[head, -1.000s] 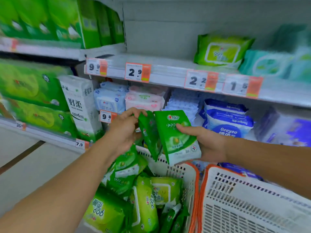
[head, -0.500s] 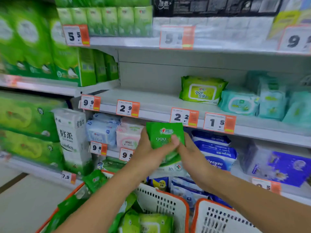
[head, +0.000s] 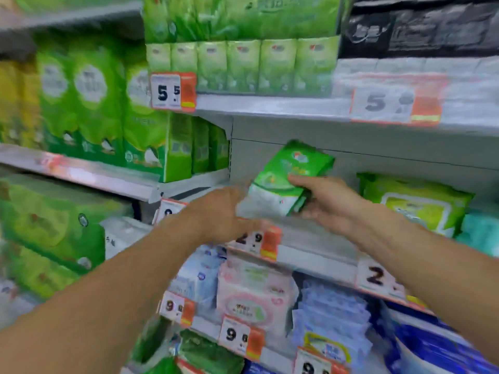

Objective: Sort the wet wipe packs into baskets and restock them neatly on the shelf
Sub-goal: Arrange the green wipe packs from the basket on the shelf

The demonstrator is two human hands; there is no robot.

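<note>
A stack of small green wet wipe packs [head: 290,175] hangs tilted just above the grey middle shelf [head: 318,238]. My right hand [head: 329,201] grips the stack from the right, thumb across its face. My left hand [head: 224,211] reaches in from the left, at or near the packs' lower left edge; motion blur hides whether it holds them. A larger lime-green wipe pack [head: 415,203] lies on the same shelf to the right. A corner of the orange-rimmed basket [head: 186,365] with green packs shows at the bottom.
Price tags line the shelf edges. Green tissue boxes [head: 197,147] stand at the left end of the middle shelf, a teal pack [head: 480,230] at the far right. Pink, white and blue wipe packs fill the shelf below. Green tissue rolls fill the left bay.
Both hands have lifted the green packs from in front of the lower shelf up to the middle shelf. The view has tilted up, so the baskets have nearly left the frame.
</note>
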